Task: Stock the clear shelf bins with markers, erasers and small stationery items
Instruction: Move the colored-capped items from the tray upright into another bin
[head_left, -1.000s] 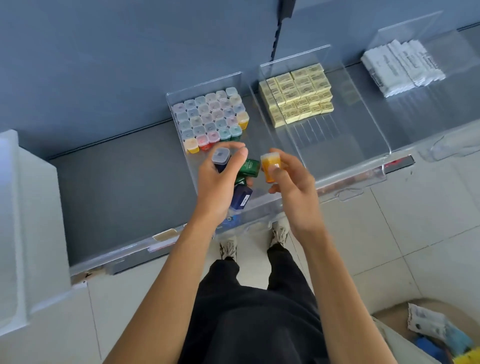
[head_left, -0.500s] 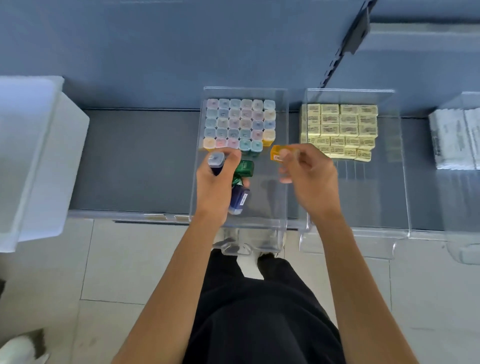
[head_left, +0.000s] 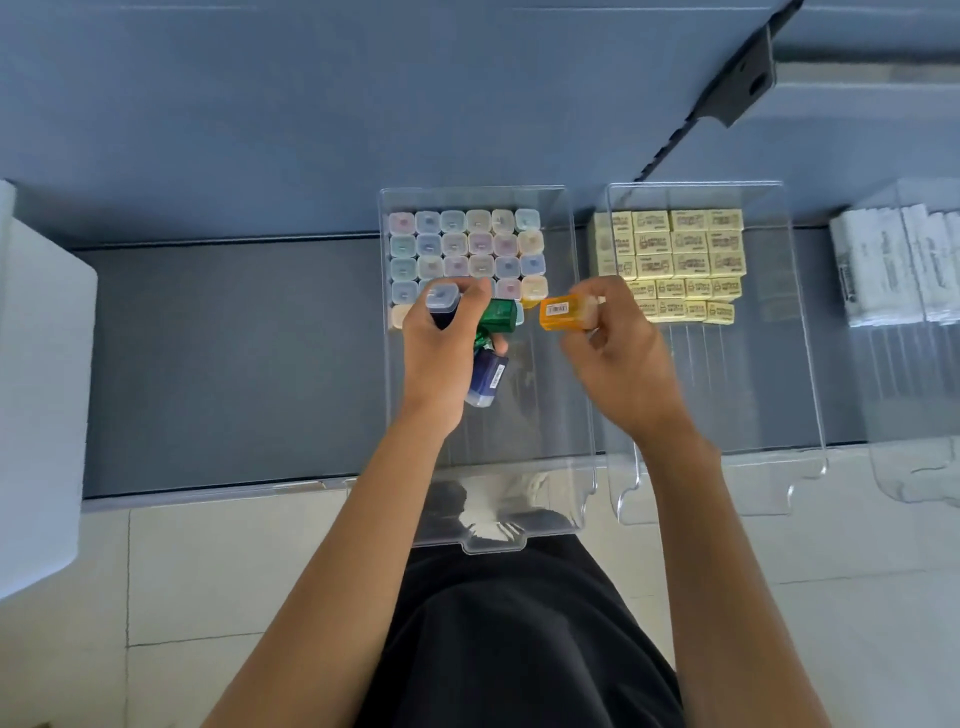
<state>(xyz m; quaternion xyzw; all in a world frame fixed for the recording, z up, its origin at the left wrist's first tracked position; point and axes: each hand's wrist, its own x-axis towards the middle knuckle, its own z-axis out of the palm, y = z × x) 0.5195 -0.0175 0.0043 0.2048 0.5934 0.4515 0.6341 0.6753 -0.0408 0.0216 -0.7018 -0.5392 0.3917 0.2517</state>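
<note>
Pinching an orange item (head_left: 563, 312) between thumb and curled fingers (head_left: 597, 332), the right hand (head_left: 618, 358) holds it sideways, its label facing up, above the clear bin (head_left: 519, 447) on the shelf (head_left: 234, 364). The left hand (head_left: 441, 353) is wrapped tight round a bundle. A grey-capped item (head_left: 442, 299) sticks up past the thumb, a green item (head_left: 498, 314) pokes out towards the right hand's fingers, and a dark blue item (head_left: 485, 376) hangs below the palm. Just beyond both sets of fingertips, rows of pastel-capped items (head_left: 467, 244) stand in the bin's back half. Past the right hand's knuckles, yellow erasers (head_left: 685, 249) fill the back of the second bin (head_left: 753, 395).
</note>
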